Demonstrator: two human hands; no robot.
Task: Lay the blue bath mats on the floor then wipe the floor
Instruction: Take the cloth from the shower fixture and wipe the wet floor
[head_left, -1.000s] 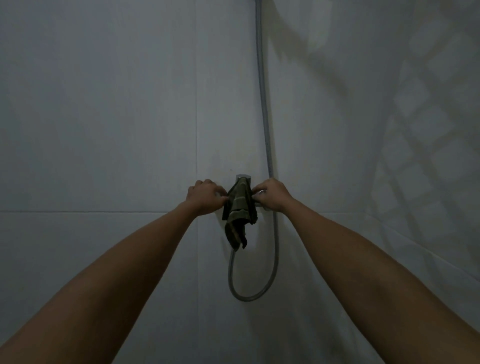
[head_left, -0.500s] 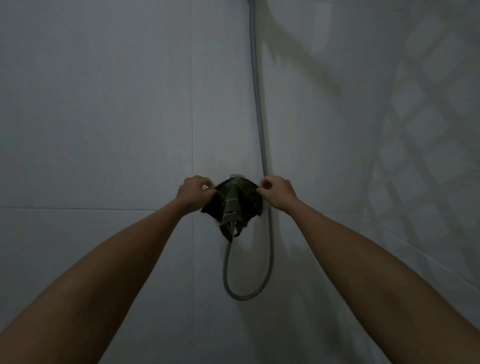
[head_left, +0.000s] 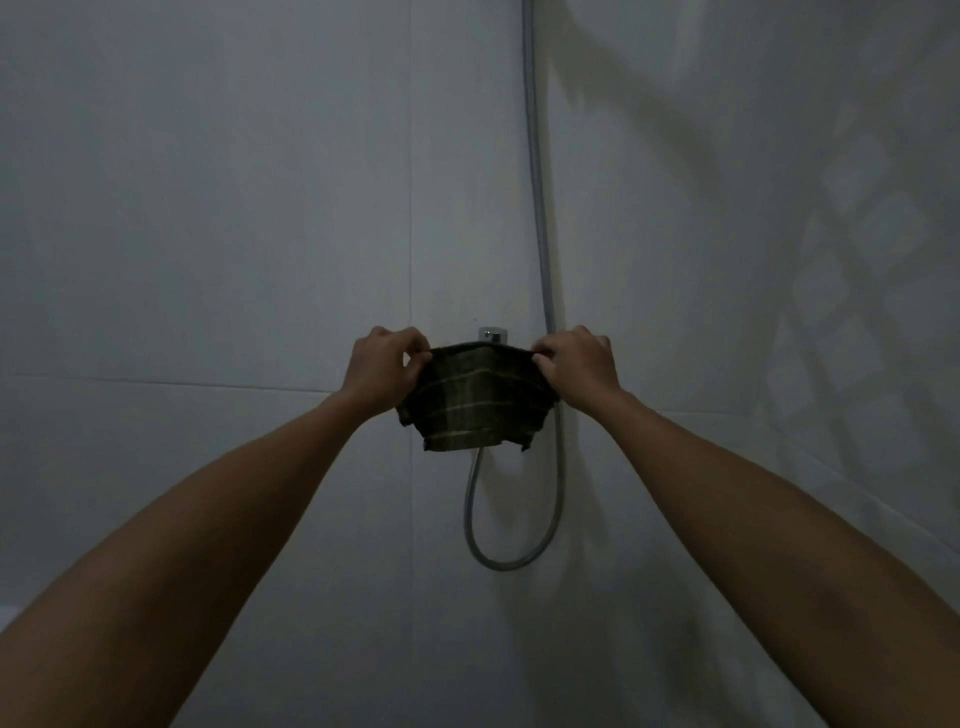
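A small dark green cloth (head_left: 475, 408) with pale stripes hangs spread out in front of the tiled wall, just below a chrome tap fitting (head_left: 492, 333). My left hand (head_left: 384, 366) pinches its upper left corner and my right hand (head_left: 576, 364) pinches its upper right corner. The cloth's top edge is stretched flat between the two hands. No blue bath mat and no floor are in view.
A grey shower hose (head_left: 540, 208) runs down the wall, passes behind my right hand and loops below the cloth (head_left: 511, 564). Pale wall tiles (head_left: 208, 208) fill the view, with a corner and a lattice shadow on the right wall (head_left: 857, 260).
The cloth hung bunched and narrow between my hands. My hands have moved apart and drawn it open into a wide flat sheet.
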